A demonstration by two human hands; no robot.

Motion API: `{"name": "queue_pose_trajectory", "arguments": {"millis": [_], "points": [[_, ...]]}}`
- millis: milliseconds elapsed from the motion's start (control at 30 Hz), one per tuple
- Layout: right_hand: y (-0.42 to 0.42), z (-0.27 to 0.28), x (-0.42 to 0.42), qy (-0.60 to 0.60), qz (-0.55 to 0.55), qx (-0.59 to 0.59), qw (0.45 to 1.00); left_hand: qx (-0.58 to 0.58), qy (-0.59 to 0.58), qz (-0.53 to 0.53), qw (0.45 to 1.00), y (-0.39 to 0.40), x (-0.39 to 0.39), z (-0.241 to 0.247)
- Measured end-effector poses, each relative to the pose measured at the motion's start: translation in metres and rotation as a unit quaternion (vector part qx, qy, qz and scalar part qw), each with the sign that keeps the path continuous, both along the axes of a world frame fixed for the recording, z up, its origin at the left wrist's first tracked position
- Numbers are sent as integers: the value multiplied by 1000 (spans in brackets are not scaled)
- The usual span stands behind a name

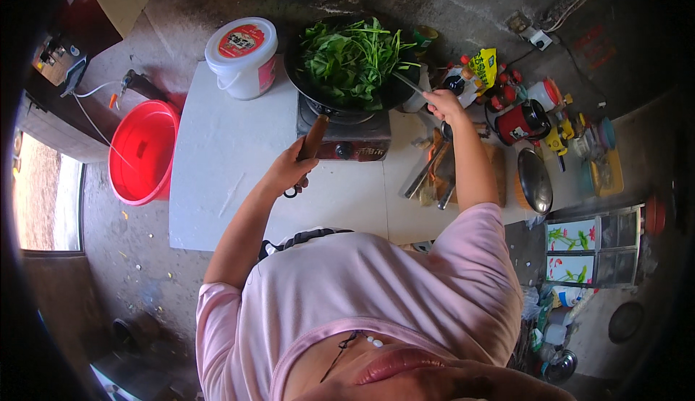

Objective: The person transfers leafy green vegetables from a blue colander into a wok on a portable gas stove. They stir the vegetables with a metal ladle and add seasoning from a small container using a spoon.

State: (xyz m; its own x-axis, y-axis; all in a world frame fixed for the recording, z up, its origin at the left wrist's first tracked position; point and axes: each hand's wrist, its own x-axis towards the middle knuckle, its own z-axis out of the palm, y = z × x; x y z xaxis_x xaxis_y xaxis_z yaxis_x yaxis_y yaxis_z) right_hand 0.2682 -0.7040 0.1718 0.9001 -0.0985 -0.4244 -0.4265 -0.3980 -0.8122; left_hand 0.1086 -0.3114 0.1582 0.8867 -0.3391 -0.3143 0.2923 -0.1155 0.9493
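Observation:
My left hand (290, 167) is closed around the brown handle (313, 137) of a black wok (296, 78), which sits on a gas stove (353, 143). Leafy green vegetables with long stems (347, 64) are heaped inside the wok. In my right hand (445, 105) is the metal handle of a utensil (410, 83); its far end is hidden among the greens at the wok's right side, so its kind cannot be told.
A white lidded bucket (244, 75) stands left of the wok, and a red plastic basin (142, 151) beyond the table's (228, 194) left edge. To the right are a wooden cutting board (495, 170), a yellow seasoning bag (483, 70), a red container (518, 124) and an upright metal lid (535, 181).

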Motion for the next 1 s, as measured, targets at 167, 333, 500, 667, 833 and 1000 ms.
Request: {"name": "queue_pose_trajectory", "arguments": {"millis": [167,333,500,667,833,1000], "points": [[-5,-2,-20,-47,11,2,999,-4,11,-2,1000,0,0,-2],[-6,-9,-34,-132,32,-92,986,7,-5,-16,1000,-1,2,-3],[40,24,-51,-194,79,-322,923,13,-1,-11,1000,0,0,0],[63,38,-66,-246,127,-453,847,3,8,-6,1000,-1,-1,2],[90,62,-89,-224,190,-552,780,2,7,-6,1000,-1,0,-2],[128,49,-107,-271,239,-627,690,7,0,-2,1000,-1,-1,-1]]}}
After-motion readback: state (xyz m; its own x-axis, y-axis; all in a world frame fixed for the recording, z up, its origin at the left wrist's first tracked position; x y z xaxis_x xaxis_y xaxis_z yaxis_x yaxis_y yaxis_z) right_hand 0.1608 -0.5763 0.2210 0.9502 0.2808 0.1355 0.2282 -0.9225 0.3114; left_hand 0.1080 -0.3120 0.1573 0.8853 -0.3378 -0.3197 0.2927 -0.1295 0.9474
